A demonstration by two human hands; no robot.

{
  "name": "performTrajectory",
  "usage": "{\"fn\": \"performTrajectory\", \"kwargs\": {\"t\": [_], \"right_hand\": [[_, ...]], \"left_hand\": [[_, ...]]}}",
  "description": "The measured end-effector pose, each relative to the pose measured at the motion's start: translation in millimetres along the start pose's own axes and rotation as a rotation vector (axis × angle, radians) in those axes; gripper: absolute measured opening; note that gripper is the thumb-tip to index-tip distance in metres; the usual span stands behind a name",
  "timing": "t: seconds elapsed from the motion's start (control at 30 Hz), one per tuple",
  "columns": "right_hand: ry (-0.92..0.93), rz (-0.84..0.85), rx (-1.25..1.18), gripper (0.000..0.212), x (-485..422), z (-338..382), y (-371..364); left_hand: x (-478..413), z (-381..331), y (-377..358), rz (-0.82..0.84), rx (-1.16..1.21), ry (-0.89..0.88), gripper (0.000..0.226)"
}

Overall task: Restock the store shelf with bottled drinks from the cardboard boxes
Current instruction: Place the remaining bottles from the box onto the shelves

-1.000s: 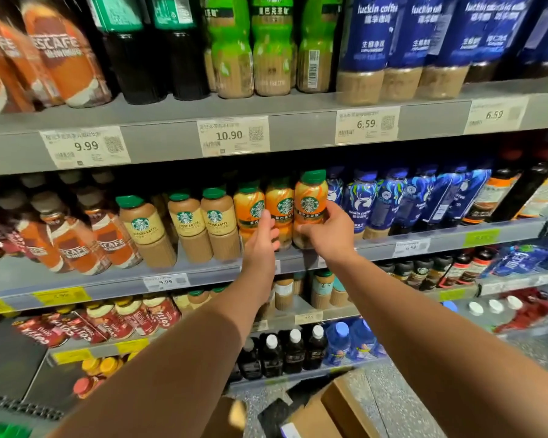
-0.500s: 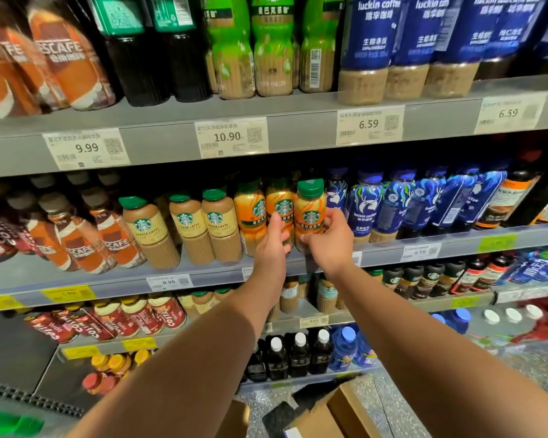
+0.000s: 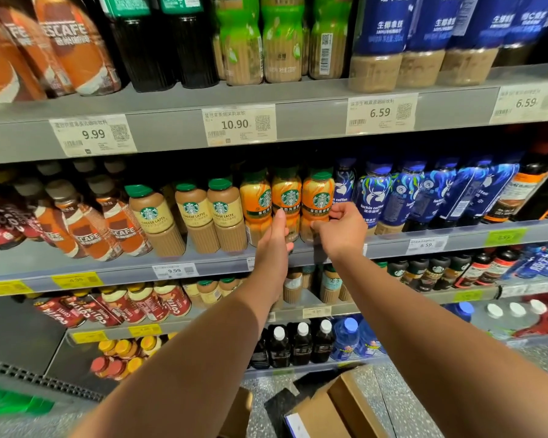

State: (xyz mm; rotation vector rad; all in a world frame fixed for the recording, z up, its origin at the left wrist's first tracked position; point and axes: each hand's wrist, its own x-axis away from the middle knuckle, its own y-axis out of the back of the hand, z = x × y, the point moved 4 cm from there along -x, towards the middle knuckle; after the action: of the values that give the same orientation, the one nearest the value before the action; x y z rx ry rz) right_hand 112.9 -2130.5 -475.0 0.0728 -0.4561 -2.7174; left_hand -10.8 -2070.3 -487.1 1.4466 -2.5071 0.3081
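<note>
On shelf [image 3: 127,273]: right hand [image 3: 342,232] grips orange bottle [image 3: 318,197], left hand [image 3: 272,251] flat against neighbour [image 3: 287,194]; blue bottles [image 3: 374,197] beside

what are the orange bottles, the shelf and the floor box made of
Orange bottles: probably plastic, glossy printed sleeve catching highlights, ribbed see-through base. Shelf: seemingly painted metal, matte grey, thin flat edge. Box: brown cardboard, dull, with folded flaps.

Head-worn view, close, facing the shelf [image 3: 298,99]
</note>
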Motion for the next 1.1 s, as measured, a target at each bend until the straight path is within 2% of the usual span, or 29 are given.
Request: {"fn": "performTrajectory", "kwargs": {"t": [0.13,0.2,0.3,0.4,0.5,0.8,0.97,1.1], "right_hand": [[-0.065,-0.029,0.051,0.025,19,-4,3],[-0.017,0.084,0.218,0.018,33,-2,0],[0.047,0.318,0.641,0.020,63,6,-8],[0.115,0.460,0.915,0.027,101,14,-21],[0.094,0.570,1.084,0.026,148,17,-42],[0.033,0.637,1.226,0.037,290,-8,-121],[-0.059,0.744,1.230,0.014,354,-42,-154],[-0.163,0.812,1.270,0.034,377,-73,-160]], "left_hand": [[10,2,7,0.039,-0.128,0.023,0.052],[16,-3,18,0.056,-0.427,-0.042,0.042],[26,-8,45,0.112,-0.950,-0.205,0.037],[42,-8,83,0.175,-1.220,-0.230,0.034],[58,-2,120,0.246,-1.488,-0.278,0.039],[112,57,266,0.453,-1.685,-0.251,0.031],[123,101,327,0.527,-1.732,-0.196,0.026],[131,138,344,0.594,-1.712,-0.187,0.032]]}}
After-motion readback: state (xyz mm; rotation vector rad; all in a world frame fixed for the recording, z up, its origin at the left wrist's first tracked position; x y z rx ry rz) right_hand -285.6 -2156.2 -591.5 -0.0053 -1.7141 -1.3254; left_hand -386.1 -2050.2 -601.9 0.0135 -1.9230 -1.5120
